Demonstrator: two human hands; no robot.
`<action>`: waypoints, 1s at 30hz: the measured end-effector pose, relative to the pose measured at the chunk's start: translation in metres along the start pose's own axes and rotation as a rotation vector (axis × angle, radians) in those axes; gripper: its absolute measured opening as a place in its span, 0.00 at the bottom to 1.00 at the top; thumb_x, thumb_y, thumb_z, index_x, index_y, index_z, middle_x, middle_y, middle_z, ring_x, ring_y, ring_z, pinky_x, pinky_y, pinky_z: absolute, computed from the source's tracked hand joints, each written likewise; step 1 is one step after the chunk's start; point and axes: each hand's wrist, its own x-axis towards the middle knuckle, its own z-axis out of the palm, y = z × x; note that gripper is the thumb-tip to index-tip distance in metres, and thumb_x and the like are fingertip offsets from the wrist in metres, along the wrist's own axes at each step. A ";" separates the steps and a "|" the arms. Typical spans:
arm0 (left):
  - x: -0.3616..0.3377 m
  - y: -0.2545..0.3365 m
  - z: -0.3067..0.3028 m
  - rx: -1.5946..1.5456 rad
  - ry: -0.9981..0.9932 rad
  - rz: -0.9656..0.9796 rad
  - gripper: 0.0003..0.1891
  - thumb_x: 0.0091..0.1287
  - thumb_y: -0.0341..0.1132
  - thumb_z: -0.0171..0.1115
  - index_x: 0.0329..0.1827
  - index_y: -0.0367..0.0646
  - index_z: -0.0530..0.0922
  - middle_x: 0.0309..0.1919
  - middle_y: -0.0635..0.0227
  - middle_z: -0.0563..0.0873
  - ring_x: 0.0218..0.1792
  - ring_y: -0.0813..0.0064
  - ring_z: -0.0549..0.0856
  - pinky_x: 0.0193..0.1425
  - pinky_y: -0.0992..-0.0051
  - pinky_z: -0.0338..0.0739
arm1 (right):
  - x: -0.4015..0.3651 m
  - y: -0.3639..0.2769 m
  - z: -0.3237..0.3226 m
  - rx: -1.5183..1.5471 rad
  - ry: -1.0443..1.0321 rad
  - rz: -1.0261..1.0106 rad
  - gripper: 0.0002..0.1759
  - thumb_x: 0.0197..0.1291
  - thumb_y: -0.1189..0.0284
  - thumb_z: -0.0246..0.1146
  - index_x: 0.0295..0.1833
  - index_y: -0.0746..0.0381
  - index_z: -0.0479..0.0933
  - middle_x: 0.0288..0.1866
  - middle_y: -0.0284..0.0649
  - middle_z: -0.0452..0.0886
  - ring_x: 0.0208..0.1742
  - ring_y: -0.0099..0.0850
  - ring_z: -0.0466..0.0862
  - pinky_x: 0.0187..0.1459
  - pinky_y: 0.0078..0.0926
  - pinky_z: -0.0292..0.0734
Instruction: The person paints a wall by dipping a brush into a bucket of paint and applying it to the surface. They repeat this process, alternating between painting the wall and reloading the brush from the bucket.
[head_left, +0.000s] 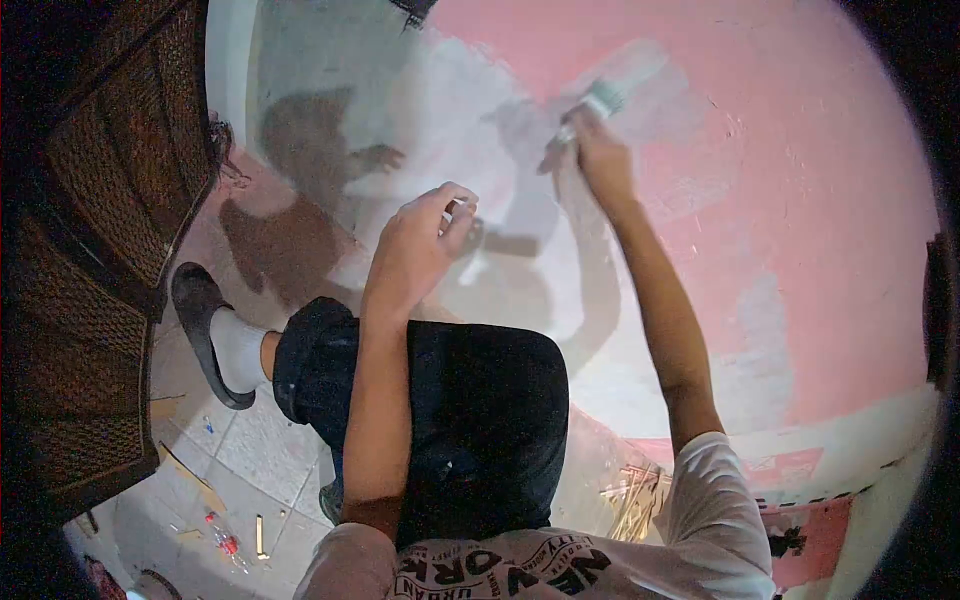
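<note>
The right hand (pixel 603 165) grips a brush (pixel 606 97) at the pink wall (pixel 790 160), seemingly mid-stroke, wanting steadiness; the left hand (pixel 415 245) curls, contents unclear.

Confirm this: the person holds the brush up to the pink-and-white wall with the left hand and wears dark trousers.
Wrong hand: the head view shows the right hand holding the brush up to the pink-and-white wall. The dark trousers are right.

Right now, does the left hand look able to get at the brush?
Probably yes: nothing visible stands between the left hand and the brush. The right hand holds it, though, so room for a second grip looks tight.
</note>
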 end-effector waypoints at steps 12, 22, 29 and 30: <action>0.000 0.003 -0.007 0.031 -0.048 -0.004 0.13 0.80 0.37 0.59 0.58 0.38 0.82 0.44 0.56 0.90 0.44 0.65 0.89 0.53 0.67 0.82 | 0.076 0.020 -0.131 -0.009 0.270 -0.028 0.19 0.66 0.80 0.58 0.60 0.55 0.79 0.57 0.46 0.87 0.51 0.45 0.90 0.48 0.38 0.87; -0.003 0.006 -0.001 0.072 -0.026 0.038 0.11 0.76 0.40 0.60 0.53 0.44 0.82 0.46 0.52 0.89 0.44 0.52 0.89 0.50 0.57 0.81 | 0.022 -0.043 -0.003 0.441 -0.185 0.052 0.17 0.71 0.73 0.60 0.64 0.53 0.74 0.59 0.50 0.83 0.53 0.53 0.86 0.50 0.47 0.84; 0.000 -0.001 0.006 0.130 -0.029 0.029 0.12 0.78 0.40 0.62 0.55 0.42 0.83 0.47 0.56 0.89 0.47 0.60 0.90 0.54 0.63 0.83 | 0.108 -0.043 -0.075 -0.057 0.397 -0.097 0.19 0.67 0.81 0.60 0.59 0.51 0.80 0.50 0.39 0.87 0.43 0.45 0.89 0.39 0.36 0.84; 0.000 -0.003 0.007 0.145 -0.021 0.049 0.12 0.78 0.40 0.62 0.55 0.42 0.83 0.47 0.56 0.89 0.47 0.60 0.90 0.54 0.63 0.83 | 0.109 -0.058 -0.077 -0.071 0.444 -0.095 0.19 0.67 0.80 0.60 0.60 0.50 0.79 0.50 0.39 0.87 0.43 0.46 0.89 0.39 0.37 0.84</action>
